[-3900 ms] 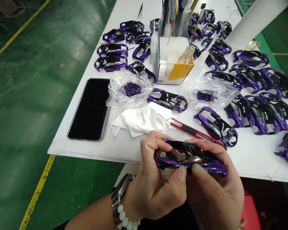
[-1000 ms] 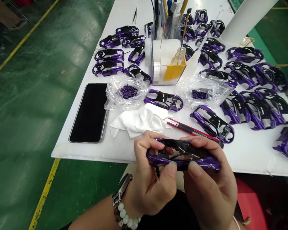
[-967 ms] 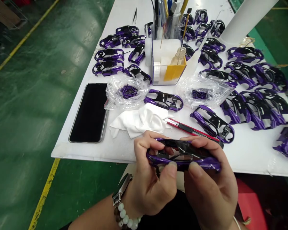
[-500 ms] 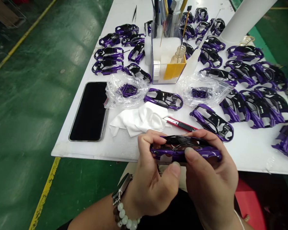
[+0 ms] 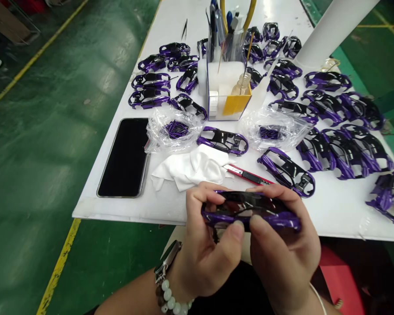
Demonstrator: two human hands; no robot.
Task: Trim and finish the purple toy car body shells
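Between my two hands, just over the table's front edge, is a glossy black and purple toy car body shell, held sideways. My left hand grips its left end, fingers behind and thumb on the lower purple rim. Around the right end my right hand is closed, its thumb pressed near the middle of the rim. The far side of the shell and some fingertips are hidden. Just behind the hands lie a red utility knife and a crumpled white cloth. Another car body shell rests beyond my right fingers.
A black phone lies at the left. Two clear bags hold small purple parts. Behind them stands a clear organizer with tools and a bottle. Several more shells cover the right side; a white post rises behind.
The held shell has tilted slightly, showing more of its black top. My left thumb has come up onto its lower rim. The camera view has shifted a little.
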